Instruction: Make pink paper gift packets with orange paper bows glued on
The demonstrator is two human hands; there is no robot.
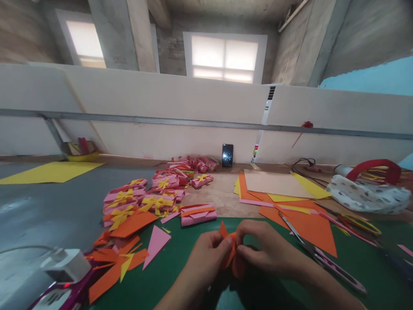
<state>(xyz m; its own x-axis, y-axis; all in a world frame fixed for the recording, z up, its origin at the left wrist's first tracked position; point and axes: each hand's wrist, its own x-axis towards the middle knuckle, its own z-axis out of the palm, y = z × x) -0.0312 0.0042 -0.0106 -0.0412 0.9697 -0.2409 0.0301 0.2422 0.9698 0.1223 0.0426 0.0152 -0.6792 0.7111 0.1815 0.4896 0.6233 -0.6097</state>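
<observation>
Both hands meet over the green mat (180, 258) near its front edge, on a folded piece of orange paper (238, 268). My left hand (209, 252) pinches its left side between thumb and fingers. At its upper right edge, my right hand (264, 247) closes thumb and fingertips on the same paper. An orange point sticks up between the hands, and other folds hang below. Just beyond them lies a pink paper roll (198, 215) with an orange strip across it. To the right rest long scissors (318, 254) with pink handles, partly over orange paper sheets (309, 228).
Several pink rolls with yellow bows (161, 183) are heaped at left centre. Orange scraps (116, 262) and a pink triangle (156, 245) lie nearer. A phone (227, 156) leans against the back panel. A white plug (66, 265) sits on a power strip at front left. A patterned cloth bag (368, 193) stands right.
</observation>
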